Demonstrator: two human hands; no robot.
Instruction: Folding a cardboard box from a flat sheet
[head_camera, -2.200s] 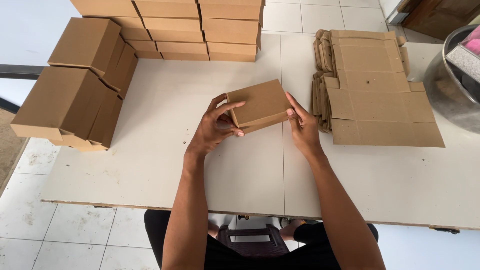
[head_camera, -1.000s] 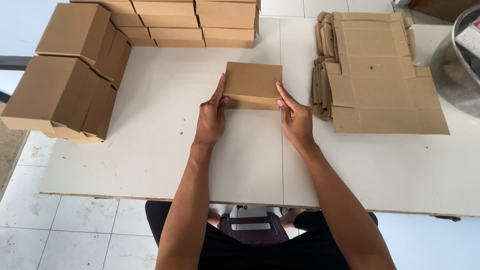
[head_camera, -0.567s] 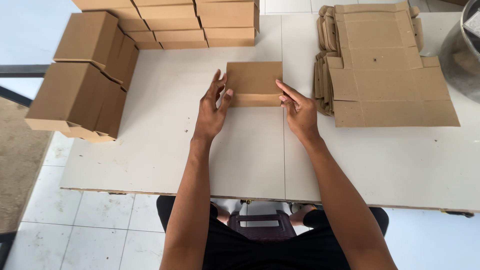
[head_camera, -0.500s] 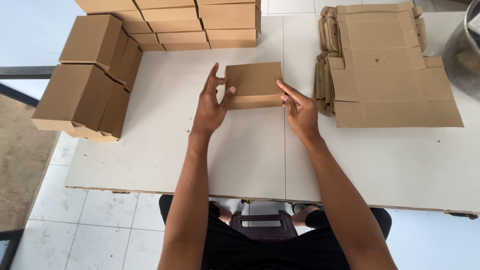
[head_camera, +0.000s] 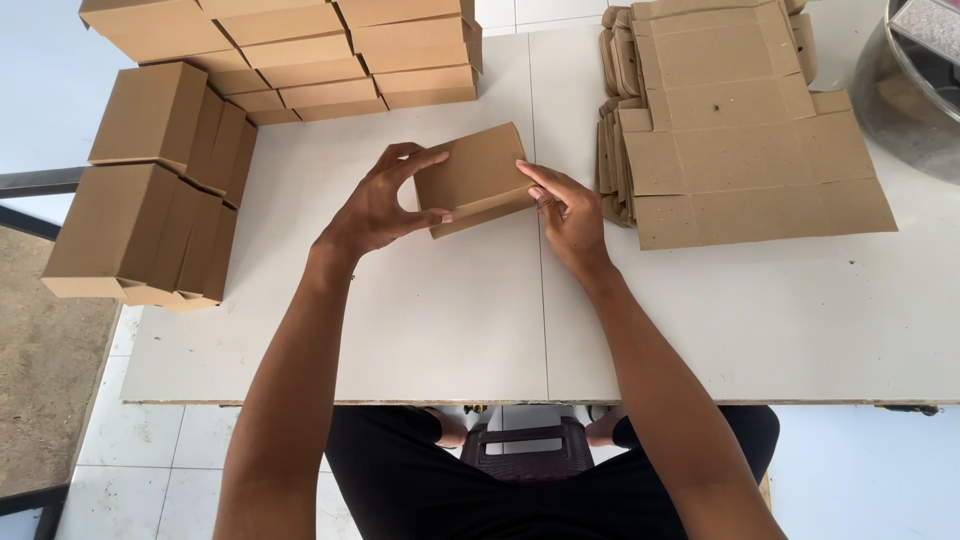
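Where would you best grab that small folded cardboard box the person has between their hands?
Probably by its two short ends, one from each side. The small box is flat and shallow, lying tilted over the table, and the left hand and right hand already pinch those ends, leaving the broad top free.

The small folded cardboard box (head_camera: 475, 175) is plain brown, shallow and rectangular, with its lid closed. It sits tilted, its far right corner turned away and its left end angled toward the person, lifted a little above the white surface (head_camera: 450, 320) near the middle. Its broad top face shows, with one narrow side wall visible along the near edge.
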